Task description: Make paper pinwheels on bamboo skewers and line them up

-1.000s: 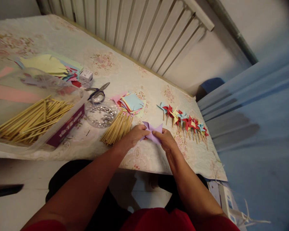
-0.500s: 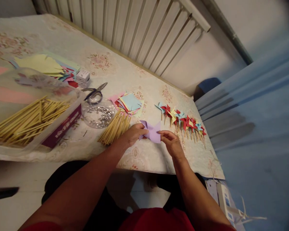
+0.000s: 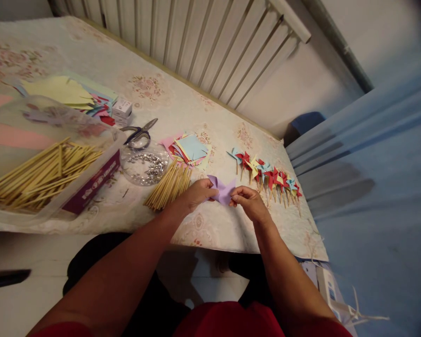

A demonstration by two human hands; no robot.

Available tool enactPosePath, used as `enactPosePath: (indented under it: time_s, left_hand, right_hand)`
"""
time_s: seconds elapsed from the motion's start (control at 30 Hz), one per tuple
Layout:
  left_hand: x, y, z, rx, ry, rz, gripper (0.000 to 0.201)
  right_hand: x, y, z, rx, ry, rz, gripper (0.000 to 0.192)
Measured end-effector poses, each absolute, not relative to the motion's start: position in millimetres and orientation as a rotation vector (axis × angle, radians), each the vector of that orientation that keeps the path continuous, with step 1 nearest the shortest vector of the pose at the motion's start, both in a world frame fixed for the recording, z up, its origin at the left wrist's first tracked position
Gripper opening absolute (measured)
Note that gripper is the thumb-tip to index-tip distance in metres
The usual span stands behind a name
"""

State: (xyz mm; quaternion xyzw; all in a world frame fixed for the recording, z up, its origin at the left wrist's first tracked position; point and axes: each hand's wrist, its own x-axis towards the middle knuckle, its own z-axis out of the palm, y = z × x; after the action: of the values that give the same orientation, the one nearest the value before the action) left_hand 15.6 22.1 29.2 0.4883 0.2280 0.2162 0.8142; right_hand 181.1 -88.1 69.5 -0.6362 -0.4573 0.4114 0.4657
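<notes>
Left hand [image 3: 196, 194] pinches purple paper piece [image 3: 222, 191] at left edge; right hand [image 3: 250, 202] grips right edge. Paper sits between hands, just above table [image 3: 210, 112] near front edge, wooden sticks [image 3: 168, 185] left.

Loose bundle of pale wooden sticks [image 3: 168, 186] lies just left of the left hand [image 3: 196, 194]. Beyond it: stack of coloured paper squares [image 3: 188, 149], round clear dish of silver beads [image 3: 144, 164], grey-handled scissors [image 3: 139, 133], small white box [image 3: 121, 107]. Far left: clear plastic tub of more wooden sticks [image 3: 38, 173]; large pastel paper sheets [image 3: 61, 91] behind. Row of small red, blue, yellow paper pinwheels on sticks [image 3: 266, 177] just beyond the right hand [image 3: 250, 203]. White radiator [image 3: 210, 51] at rear.
</notes>
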Motion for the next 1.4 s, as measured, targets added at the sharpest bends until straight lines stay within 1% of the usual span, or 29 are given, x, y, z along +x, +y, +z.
enactPosePath:
  time_s: [0.13,0.27,0.57,0.73,1.0,1.4]
  left_hand:
    - [16.5,22.0,28.9,1.078,0.509,0.458,0.015]
    - [17.3,22.3,27.8,1.083,0.504,0.464,0.014]
    - [17.7,23.0,24.5,1.091,0.486,0.479,0.013]
    - [16.6,22.2,29.0,1.080,0.480,0.479,0.016]
    - [17.1,21.8,27.3,1.134,0.514,0.489,0.014]
    - [18.5,21.5,24.5,1.150,0.505,0.506,0.012]
  right_hand:
    - [175.5,-85.4,70.0,-1.534,-1.079,1.054,0.017]
    - [169.4,-82.1,66.9,-1.565,-1.008,1.010,0.020]
    - [162.2,-78.8,68.9,-1.602,-1.080,0.933,0.019]
    - [160.0,-77.1,74.5,-1.691,-1.128,0.895,0.020]
    - [160.6,-72.1,76.4,-1.811,-1.276,0.849,0.018]
    - [160.1,-67.0,69.6,-1.931,-1.257,0.760,0.022]
